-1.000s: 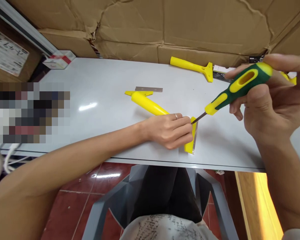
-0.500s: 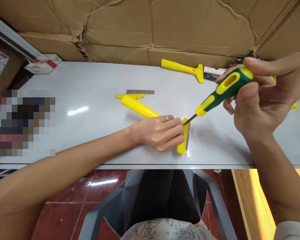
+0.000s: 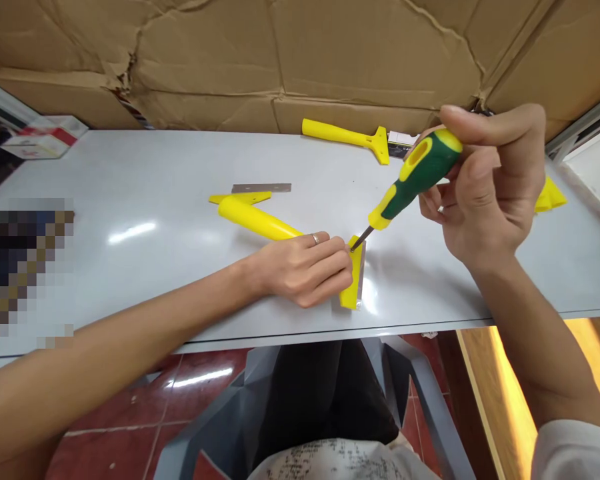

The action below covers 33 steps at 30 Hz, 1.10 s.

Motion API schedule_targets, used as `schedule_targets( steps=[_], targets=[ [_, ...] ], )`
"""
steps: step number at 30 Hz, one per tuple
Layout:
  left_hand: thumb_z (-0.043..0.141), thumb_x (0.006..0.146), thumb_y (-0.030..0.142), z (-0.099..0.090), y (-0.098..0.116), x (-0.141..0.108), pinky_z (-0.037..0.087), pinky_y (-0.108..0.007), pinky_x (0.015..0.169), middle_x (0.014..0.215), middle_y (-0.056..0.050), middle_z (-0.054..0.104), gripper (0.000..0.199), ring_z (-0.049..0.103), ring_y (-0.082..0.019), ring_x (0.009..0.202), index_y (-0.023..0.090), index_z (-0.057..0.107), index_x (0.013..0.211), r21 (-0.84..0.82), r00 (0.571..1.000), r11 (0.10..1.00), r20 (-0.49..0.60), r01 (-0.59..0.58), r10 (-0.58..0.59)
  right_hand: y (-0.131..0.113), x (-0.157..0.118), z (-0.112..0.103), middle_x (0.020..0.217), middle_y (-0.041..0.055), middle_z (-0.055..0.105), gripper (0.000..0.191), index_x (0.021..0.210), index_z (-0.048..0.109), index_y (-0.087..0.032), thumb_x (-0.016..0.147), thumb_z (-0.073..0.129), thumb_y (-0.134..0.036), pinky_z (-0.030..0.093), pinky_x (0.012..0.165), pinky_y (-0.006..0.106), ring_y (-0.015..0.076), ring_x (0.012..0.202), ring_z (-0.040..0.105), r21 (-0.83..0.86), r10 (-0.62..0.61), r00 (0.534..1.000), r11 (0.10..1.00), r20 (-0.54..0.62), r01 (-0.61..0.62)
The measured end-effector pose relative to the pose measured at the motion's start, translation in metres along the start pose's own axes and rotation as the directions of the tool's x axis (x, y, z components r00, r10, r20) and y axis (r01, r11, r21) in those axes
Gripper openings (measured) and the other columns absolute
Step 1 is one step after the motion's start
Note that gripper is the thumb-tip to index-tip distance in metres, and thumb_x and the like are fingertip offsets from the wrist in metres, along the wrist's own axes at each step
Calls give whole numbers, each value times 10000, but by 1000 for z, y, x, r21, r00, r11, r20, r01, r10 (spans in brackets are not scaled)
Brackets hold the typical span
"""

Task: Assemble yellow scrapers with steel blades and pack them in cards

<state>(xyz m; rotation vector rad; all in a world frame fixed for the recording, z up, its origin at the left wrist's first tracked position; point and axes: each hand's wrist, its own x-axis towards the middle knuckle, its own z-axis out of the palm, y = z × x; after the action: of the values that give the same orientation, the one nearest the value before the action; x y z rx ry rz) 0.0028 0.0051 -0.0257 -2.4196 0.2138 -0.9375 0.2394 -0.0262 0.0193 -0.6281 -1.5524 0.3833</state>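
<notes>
My left hand point(image 3: 313, 270), a ring on one finger, is closed over a yellow scraper and presses it on the table. The scraper's head point(image 3: 349, 293) shows past my fingers, with a metal blade point(image 3: 361, 273) along its right edge. A yellow handle point(image 3: 265, 221) runs out from under my hand to the upper left. My right hand point(image 3: 500, 180) grips a green and yellow screwdriver point(image 3: 420, 173) by the handle's end, tilted. Its tip meets a screw at the upper part of the scraper head. Another yellow head point(image 3: 215, 199) lies partly under the handle's far end, beside a loose blade point(image 3: 261, 188).
Another yellow scraper point(image 3: 340, 133) lies at the back by a small black-and-white box point(image 3: 399, 143). Yellow pieces point(image 3: 550, 197) lie behind my right hand. A red and white box point(image 3: 47, 137) stands at the back left. Cardboard point(image 3: 205, 60) lines the table's point(image 3: 145, 280) far side.
The whole view has shifted, so things sit further left. Both hands keep their holds, and the screwdriver tip stays on the scraper's screw.
</notes>
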Motion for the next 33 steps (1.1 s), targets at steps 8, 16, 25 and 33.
schedule_targets(
  steps=[8, 16, 25, 33],
  targets=[
    [651, 945, 92, -2, -1, 1, 503, -252, 553, 703, -15, 612, 257, 633, -138, 687, 168, 599, 705, -12, 1000, 1000, 6, -1, 1, -9, 1, -2, 1105, -15, 758, 292, 1244, 712, -386, 972, 672, -288, 399, 376, 239, 99, 569, 585, -3, -12, 994, 1000, 110, 13],
    [664, 925, 80, -5, -3, 4, 498, -241, 533, 696, -7, 628, 247, 634, -134, 672, 172, 624, 699, -3, 1000, 1000, 19, -14, 14, 5, 1, -10, 1021, 1, 759, 362, 1283, 730, -430, 922, 733, -456, 430, 357, 258, 122, 570, 599, -71, 16, 998, 997, 62, -11],
    [674, 927, 90, -4, -2, 4, 496, -245, 545, 710, -16, 626, 224, 638, -139, 687, 165, 621, 723, 6, 1000, 1000, 21, -13, 13, -6, 1, -9, 1215, 36, 737, 394, 1319, 706, -418, 935, 713, -511, 550, 426, 268, 171, 725, 715, -50, 95, 983, 995, 156, -89],
    [631, 956, 97, -3, -1, 3, 501, -255, 538, 696, -12, 622, 264, 636, -145, 659, 181, 580, 711, 2, 1000, 1000, 25, -12, 12, -3, 2, -5, 1185, 28, 743, 425, 1326, 722, -398, 907, 749, -331, 467, 381, 248, 117, 608, 618, 3, -43, 986, 999, 160, 43]
  ],
)
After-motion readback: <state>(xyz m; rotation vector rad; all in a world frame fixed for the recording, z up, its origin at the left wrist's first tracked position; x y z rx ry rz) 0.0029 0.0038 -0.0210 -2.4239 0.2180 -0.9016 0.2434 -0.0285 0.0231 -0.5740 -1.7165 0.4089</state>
